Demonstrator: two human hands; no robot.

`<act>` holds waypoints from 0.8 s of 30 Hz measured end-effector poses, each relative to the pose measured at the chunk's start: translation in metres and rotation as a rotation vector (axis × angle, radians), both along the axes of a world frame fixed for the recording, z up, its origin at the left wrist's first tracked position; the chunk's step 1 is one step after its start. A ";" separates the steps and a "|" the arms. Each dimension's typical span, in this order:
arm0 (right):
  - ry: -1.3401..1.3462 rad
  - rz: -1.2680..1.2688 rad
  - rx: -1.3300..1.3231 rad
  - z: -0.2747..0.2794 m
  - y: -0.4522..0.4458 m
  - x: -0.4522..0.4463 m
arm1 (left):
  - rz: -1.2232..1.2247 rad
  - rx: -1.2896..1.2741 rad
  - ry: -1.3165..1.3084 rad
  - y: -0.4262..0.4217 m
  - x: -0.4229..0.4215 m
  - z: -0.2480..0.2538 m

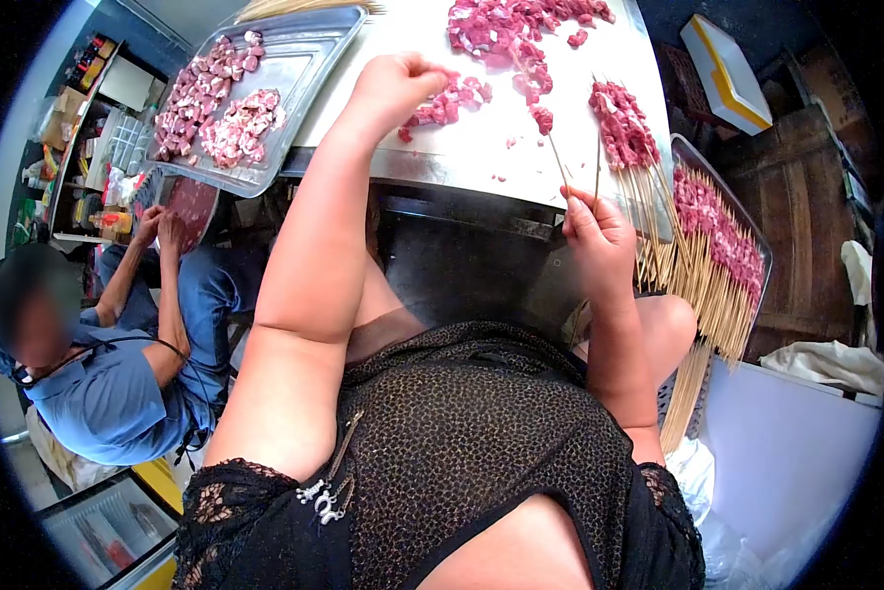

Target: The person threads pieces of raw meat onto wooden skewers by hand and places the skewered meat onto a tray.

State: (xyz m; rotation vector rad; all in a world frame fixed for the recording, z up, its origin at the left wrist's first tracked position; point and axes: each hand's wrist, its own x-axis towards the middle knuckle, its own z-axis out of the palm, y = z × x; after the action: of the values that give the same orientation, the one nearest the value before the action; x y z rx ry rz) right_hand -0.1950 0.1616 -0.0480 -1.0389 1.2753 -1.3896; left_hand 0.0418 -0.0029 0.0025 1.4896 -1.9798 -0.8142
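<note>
My right hand (599, 236) grips bamboo skewers (557, 159) near the table's front edge. One slants up to a piece of raw meat (543, 120) on its tip; another stands bare beside it. My left hand (391, 90) is above the white tabletop (363, 138), its fingers curled closed beside a small heap of meat pieces (454, 101). Whatever it may hold is hidden. A larger pile of cut meat (506, 39) lies further back. Right of my right hand, several loaded meat skewers (621, 123) lie side by side, sticks towards me.
A metal tray (309, 74) with two heaps of meat stands at the left. At the right, another tray (765, 258) holds many loaded skewers. A person (117, 383) sits at my left, hands over a reddish board or tray (188, 208). A white-and-yellow box (727, 74) is at the back right.
</note>
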 end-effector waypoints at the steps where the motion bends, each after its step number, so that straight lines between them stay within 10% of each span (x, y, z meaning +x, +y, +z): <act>1: -0.002 -0.001 -0.001 0.000 0.000 0.001 | 0.028 0.057 0.294 -0.004 0.000 -0.001; 13: 0.097 0.067 0.073 0.000 0.001 0.012 | -0.112 0.619 1.277 0.011 -0.029 0.006; 24: 0.240 0.050 0.046 0.005 0.006 0.009 | 0.001 0.488 1.216 0.009 -0.034 -0.001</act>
State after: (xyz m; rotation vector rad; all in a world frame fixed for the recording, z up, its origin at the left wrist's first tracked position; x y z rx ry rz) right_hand -0.1856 0.1674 -0.0425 -1.2251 1.4372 -1.2190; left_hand 0.0081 0.0062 0.0018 0.7907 -0.8786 -1.7338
